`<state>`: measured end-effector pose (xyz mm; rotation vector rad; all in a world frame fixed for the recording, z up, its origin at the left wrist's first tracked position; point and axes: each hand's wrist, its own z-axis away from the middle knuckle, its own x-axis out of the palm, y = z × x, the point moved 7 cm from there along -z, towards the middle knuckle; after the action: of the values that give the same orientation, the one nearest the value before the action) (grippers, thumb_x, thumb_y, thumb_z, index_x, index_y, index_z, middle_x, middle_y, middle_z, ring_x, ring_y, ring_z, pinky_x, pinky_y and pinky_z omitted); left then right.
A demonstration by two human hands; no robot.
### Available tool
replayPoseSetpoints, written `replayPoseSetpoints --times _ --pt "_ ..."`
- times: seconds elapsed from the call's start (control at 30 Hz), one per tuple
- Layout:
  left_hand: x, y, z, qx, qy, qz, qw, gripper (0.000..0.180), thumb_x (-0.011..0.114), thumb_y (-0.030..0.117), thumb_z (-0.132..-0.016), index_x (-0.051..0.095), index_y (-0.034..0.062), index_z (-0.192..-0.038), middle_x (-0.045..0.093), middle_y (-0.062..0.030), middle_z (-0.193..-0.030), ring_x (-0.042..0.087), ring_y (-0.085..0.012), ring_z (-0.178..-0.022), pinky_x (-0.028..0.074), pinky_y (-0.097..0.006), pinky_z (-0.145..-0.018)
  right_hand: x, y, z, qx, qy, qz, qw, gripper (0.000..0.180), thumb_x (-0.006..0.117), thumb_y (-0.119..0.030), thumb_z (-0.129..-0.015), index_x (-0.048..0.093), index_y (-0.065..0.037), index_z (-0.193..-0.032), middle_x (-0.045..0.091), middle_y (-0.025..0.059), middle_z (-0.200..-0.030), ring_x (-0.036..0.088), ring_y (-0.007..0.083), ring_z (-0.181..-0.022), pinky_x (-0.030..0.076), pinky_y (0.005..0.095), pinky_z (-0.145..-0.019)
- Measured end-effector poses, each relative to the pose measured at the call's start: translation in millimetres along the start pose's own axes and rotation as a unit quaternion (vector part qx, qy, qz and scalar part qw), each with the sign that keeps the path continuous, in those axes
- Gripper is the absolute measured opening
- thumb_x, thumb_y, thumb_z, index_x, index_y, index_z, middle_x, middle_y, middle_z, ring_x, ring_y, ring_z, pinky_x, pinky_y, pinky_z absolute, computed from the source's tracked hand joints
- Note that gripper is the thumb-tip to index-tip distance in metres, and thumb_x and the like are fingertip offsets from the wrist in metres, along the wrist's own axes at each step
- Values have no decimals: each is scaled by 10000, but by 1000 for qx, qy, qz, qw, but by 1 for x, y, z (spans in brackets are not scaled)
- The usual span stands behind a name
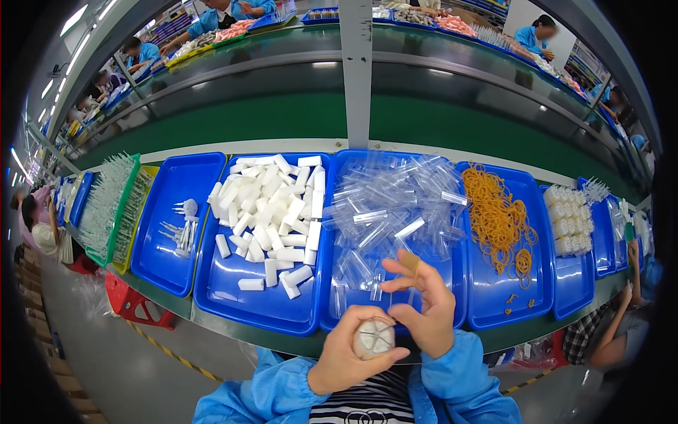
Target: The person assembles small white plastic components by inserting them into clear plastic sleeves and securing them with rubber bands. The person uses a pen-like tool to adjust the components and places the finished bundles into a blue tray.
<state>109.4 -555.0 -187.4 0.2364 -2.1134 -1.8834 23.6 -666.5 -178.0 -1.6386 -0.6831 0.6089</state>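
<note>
Worker's L hand (337, 352) has fingers wrapped round a roundish bundle (375, 338), end up, wedge-shaped white segs showing. Bundle's at the near edge of the blue tray (454, 288) w/ clear plastic pcs (395, 201). R hand (432, 305) is just beside it, fingers spread, tan wrap on one; can't tell if thumb touches bundle. White blocks (272, 212) to the L, rubber bands (494, 219) to the R.
</note>
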Motion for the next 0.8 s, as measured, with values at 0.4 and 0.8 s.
replayPoseSetpoints --times 0.4,0.8 --pt "5 -8 1 -212 -131 -22 968 1116 841 107 -785 63 46 -1582 413 -164 -1487 489 -203 -1287 403 -341 -1063 29 -33 18 -90 -220 161 958 508 840 -139 -694 600 -51 -1133 595 106 -1056 551 299 -1000 447 379 -872" --pt "-5 -17 7 -265 -89 323 904 632 612 154 -973 303 -16 -1498 585 -67 -1036 603 -150 -901 484 -293 -859 3 -40 29 -112 -122 268 949 746 892 -304 -692 568 -12 -1298 600 144 -1243 587 307 -1072 471 420 -927"
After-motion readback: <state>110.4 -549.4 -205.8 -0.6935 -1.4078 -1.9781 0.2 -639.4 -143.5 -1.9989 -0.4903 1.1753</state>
